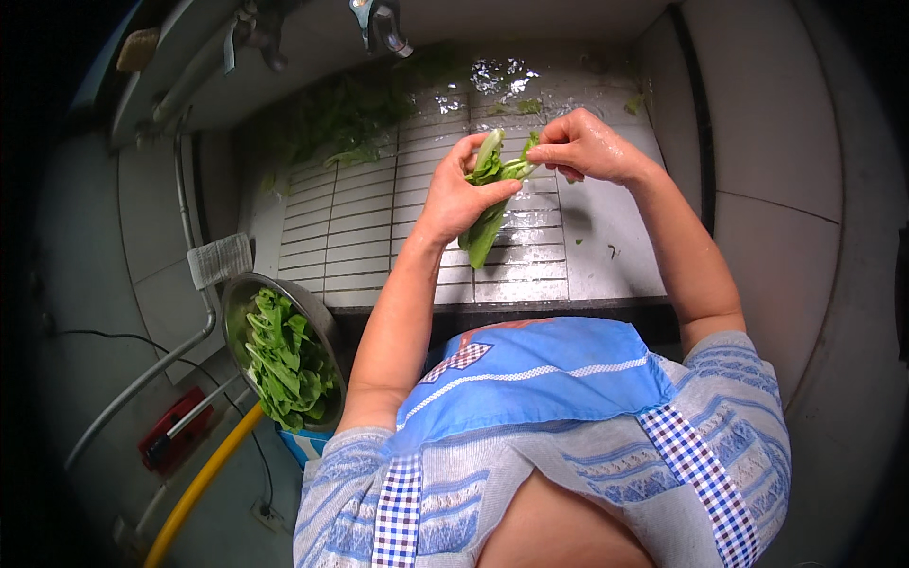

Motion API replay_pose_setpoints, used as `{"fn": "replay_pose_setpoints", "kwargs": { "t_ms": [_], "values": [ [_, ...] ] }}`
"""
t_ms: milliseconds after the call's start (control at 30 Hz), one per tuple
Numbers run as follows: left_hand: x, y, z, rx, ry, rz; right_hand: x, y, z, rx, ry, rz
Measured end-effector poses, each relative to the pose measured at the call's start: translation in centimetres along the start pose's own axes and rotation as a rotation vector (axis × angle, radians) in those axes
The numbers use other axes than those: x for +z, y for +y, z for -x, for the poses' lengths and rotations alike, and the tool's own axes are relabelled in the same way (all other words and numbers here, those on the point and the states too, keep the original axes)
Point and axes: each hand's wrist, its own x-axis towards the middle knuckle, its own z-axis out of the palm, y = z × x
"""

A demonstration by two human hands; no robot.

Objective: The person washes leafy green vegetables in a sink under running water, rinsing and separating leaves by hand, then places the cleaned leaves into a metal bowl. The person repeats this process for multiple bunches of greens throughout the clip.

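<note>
My left hand (461,188) holds a small bunch of leafy greens (486,231), its thumb laid across the stems and a broad leaf hanging below. At the upper right of the bunch, my wet right hand (586,148) pinches a leafy stem (529,150) between thumb and fingers. Both hands are over a white-tiled sink (433,248) with dark grooves in its floor. More greens (348,113) lie in shadow toward the sink's far left, in what looks like shallow water. Small leaf scraps (612,250) stick to the tiles on the right.
Left of the sink, a metal bowl (316,305) full of leafy greens stands tilted on a blue box (302,444). A cloth (220,260) hangs on a metal pipe (183,192). Taps (383,28) jut from the far wall. A yellow hose (206,483) runs at lower left.
</note>
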Motion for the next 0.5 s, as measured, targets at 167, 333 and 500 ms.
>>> {"fn": "replay_pose_setpoints", "kwargs": {
  "t_ms": [167, 333, 500],
  "values": [
    [-0.6, -0.2, 0.2, -0.006, -0.068, -0.052, -0.4, -0.2, 0.6, 0.070, -0.163, 0.090],
    [-1.3, -0.4, 0.2, 0.020, -0.187, -0.120, 0.0, -0.5, 0.7, 0.074, -0.240, 0.023],
    [-1.6, 0.2, 0.4, -0.034, -0.220, -0.354, 0.7, -0.4, 0.5, -0.066, -0.141, 0.318]
  ]
}}
